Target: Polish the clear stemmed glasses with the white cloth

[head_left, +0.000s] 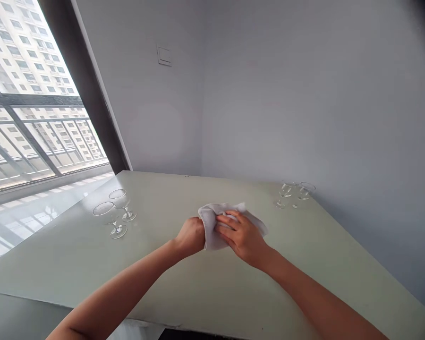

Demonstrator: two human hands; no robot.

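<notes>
A white cloth [211,223] is held up over the middle of the table between my two hands. My left hand [192,235] is curled at the cloth's left side, its fingers tucked behind the fabric and hidden. From the right, my right hand [246,240] grips the cloth, fingers bent and pressed into its folds. Whether anything sits inside the cloth cannot be seen. To the left of my hands, two stemmed glasses stand upright: a nearer glass [118,231] and a farther glass [129,216].
Beyond my right hand, more clear glasses, including one stemmed glass [279,204] and another glass [306,191], stand near the table's right edge. The pale glossy table [170,293] meets grey walls behind and right. A large window [38,118] is at left.
</notes>
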